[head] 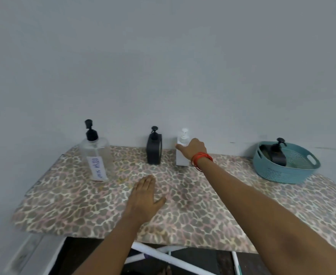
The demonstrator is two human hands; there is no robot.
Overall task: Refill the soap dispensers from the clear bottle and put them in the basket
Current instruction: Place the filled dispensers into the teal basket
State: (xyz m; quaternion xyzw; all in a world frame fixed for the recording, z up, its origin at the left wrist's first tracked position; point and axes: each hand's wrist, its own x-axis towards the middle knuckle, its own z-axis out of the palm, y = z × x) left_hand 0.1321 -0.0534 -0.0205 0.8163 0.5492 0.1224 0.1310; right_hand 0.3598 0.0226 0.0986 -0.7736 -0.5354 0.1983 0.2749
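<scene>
The right hand [193, 148] wraps the white soap dispenser [182, 153] at the wall. The left hand [145, 197] lies flat and empty, fingers spread, on the patterned table [183, 211]. A black dispenser [154, 150] stands just left of the white one, the clear bottle [96, 155] farther left. Far right, the blue basket [286, 171] holds another black dispenser [277, 153].

A single wide-angle camera worn on the person's head looks forward and down across the leopard-print tabletop [183, 211] toward the plain wall [163, 56] at 12 o'clock, which fills the upper half of the view. It sits close over the near edge, so both forearms run in from 6 o'clock. The wide lens bows the tabletop's edges; no second view shares the scene.
</scene>
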